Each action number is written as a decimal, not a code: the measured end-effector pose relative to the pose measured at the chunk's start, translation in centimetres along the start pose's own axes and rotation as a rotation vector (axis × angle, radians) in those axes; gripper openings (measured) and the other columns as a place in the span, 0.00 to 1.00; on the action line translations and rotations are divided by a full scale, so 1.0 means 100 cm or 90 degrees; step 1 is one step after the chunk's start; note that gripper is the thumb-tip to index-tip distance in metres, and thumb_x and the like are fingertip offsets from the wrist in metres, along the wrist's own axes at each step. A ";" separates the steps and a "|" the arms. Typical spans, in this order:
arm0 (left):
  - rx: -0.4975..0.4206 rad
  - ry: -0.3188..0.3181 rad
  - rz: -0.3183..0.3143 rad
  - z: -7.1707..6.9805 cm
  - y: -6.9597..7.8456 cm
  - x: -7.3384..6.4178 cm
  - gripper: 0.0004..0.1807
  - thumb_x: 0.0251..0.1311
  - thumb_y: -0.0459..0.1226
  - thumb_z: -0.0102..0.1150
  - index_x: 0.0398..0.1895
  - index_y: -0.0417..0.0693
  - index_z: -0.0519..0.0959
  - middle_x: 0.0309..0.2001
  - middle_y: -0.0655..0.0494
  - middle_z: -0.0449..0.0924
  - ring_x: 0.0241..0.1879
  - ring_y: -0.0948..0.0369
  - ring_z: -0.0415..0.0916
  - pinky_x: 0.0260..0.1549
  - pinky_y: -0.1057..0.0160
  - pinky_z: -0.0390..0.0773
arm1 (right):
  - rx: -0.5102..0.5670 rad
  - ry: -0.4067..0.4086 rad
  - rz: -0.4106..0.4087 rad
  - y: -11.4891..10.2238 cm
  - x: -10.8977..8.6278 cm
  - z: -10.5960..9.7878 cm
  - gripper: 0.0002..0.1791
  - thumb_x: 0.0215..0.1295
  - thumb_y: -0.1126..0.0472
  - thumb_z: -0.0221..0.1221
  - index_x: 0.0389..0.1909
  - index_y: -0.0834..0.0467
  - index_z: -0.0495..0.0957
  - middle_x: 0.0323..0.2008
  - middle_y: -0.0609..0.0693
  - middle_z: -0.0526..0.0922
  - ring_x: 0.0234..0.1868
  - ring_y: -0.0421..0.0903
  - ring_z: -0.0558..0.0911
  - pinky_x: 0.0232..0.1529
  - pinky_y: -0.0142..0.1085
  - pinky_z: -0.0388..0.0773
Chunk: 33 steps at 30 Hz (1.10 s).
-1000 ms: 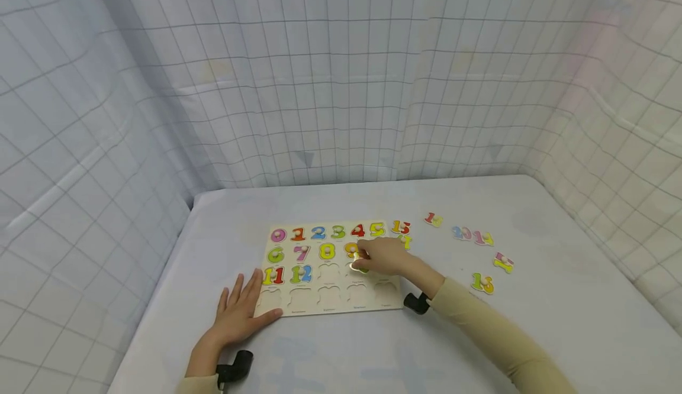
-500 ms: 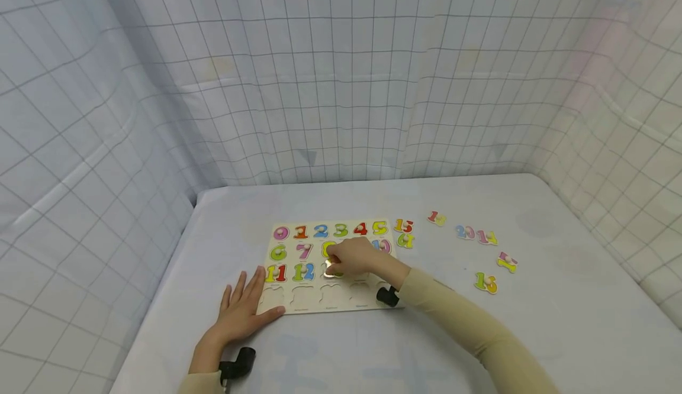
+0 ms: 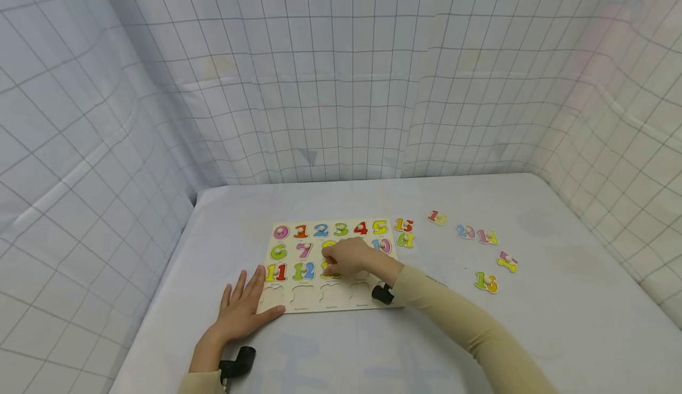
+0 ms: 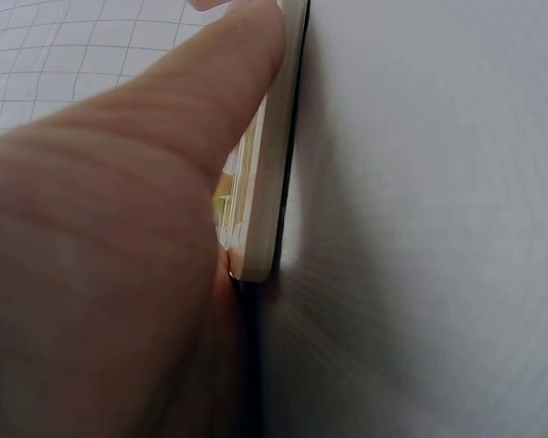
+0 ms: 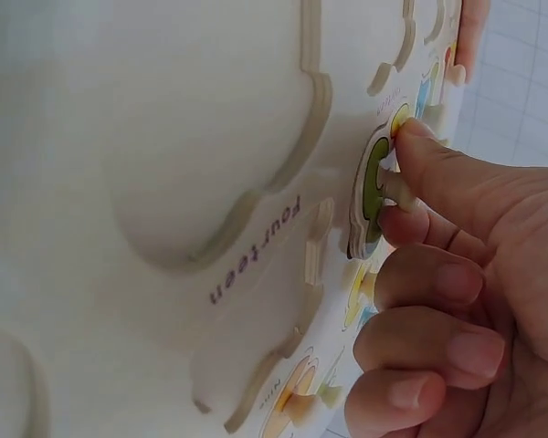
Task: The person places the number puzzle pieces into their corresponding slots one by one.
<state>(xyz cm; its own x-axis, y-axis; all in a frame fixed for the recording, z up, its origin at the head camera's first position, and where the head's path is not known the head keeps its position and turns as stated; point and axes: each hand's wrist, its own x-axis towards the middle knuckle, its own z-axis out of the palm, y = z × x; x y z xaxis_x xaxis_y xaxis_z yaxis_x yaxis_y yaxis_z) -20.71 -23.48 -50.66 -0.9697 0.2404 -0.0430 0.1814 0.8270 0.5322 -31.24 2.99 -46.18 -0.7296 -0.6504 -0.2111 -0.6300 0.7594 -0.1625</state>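
Right hand point(image 3: 348, 256) pinches a green-and-yellow piece point(image 5: 373, 187) on the puzzle board point(image 3: 317, 297). Left hand point(image 3: 242, 311), fingers spread, rests at the board's near left corner; loose numbers point(image 3: 486, 283) lie right.

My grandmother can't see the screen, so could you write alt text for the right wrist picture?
Close-up: a person's right hand grips a knobbed green-and-yellow puzzle piece against a pale puzzle board. Empty cut-outs and the printed word "Fourteen" show nearby, with an orange piece at the bottom edge.
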 end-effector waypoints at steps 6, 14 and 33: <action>0.012 -0.006 -0.010 -0.001 0.000 0.000 0.57 0.54 0.63 0.57 0.74 0.38 0.43 0.74 0.39 0.40 0.71 0.42 0.25 0.62 0.41 0.21 | 0.014 -0.011 0.005 -0.001 0.001 0.000 0.19 0.62 0.40 0.57 0.23 0.48 0.67 0.17 0.40 0.65 0.20 0.38 0.65 0.22 0.32 0.57; 0.001 -0.009 -0.007 -0.003 0.003 0.000 0.57 0.54 0.62 0.58 0.74 0.37 0.43 0.73 0.38 0.40 0.71 0.41 0.25 0.61 0.40 0.21 | 0.029 -0.035 0.025 -0.002 0.001 -0.002 0.19 0.63 0.40 0.57 0.23 0.48 0.67 0.17 0.41 0.65 0.20 0.38 0.66 0.23 0.33 0.56; -0.006 0.002 0.013 0.003 -0.004 0.002 0.56 0.55 0.62 0.57 0.74 0.38 0.44 0.73 0.38 0.41 0.71 0.42 0.25 0.61 0.41 0.20 | 0.007 0.010 0.084 -0.005 -0.012 0.004 0.22 0.63 0.36 0.54 0.21 0.49 0.68 0.16 0.42 0.68 0.19 0.39 0.67 0.23 0.33 0.58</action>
<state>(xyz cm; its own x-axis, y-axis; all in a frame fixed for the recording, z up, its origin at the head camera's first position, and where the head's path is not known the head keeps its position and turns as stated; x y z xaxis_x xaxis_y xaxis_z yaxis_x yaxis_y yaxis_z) -20.94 -23.59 -51.12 -0.9665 0.2550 -0.0293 0.1991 0.8169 0.5413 -29.89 3.39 -46.26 -0.8106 -0.5444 -0.2158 -0.5248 0.8388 -0.1449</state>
